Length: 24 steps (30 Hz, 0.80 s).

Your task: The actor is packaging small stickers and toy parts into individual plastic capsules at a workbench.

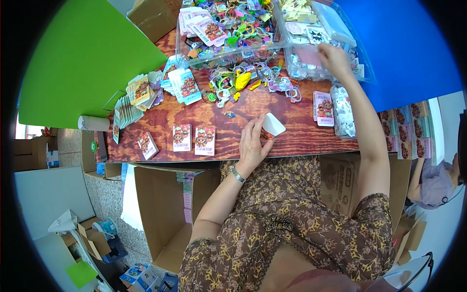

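Near edge: left hand (253, 142) is gripping a small white-flapped box (274, 125), fingers curling round it. Leftward, three printed cartons (182, 137) are sitting. Beyond, coloured trinkets (242, 81) are sprawling. Farther right, right hand (334, 59) is pinching a blurred pink piece (307, 55) over a clear bin (302, 73).

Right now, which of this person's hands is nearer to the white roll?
Left. The left hand is right of the white roll, near the table's edge; the right hand is farther right, over the right-hand bin.
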Motion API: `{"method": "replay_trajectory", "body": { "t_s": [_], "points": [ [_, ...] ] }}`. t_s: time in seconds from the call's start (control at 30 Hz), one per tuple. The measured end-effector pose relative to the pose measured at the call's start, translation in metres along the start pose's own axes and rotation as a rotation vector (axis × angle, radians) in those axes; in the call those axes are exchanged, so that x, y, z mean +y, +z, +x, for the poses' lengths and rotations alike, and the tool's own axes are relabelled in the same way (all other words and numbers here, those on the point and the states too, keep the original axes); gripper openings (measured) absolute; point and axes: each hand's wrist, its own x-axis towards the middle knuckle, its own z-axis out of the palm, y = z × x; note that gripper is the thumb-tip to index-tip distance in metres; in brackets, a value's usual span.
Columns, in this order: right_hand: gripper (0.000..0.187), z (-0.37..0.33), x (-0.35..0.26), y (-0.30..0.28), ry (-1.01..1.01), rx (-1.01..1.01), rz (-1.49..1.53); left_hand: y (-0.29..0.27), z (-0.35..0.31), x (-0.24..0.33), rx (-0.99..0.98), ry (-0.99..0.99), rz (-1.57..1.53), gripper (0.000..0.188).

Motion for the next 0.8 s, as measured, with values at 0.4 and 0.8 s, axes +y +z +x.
{"method": "replay_trajectory", "body": {
  "t_s": [0.4, 0.8],
  "points": [
    [0.017, -0.069, -0.046, -0.029, -0.370, 0.678, 0.068, -0.003, 0.009, 0.003, 0.039, -0.001, 0.029, 0.087],
    [0.014, -0.151, -0.130, 0.027, -0.508, 0.263, 0.431, -0.008, 0.009, 0.001, 0.055, -0.096, 0.072, 0.091]
  ]
}}
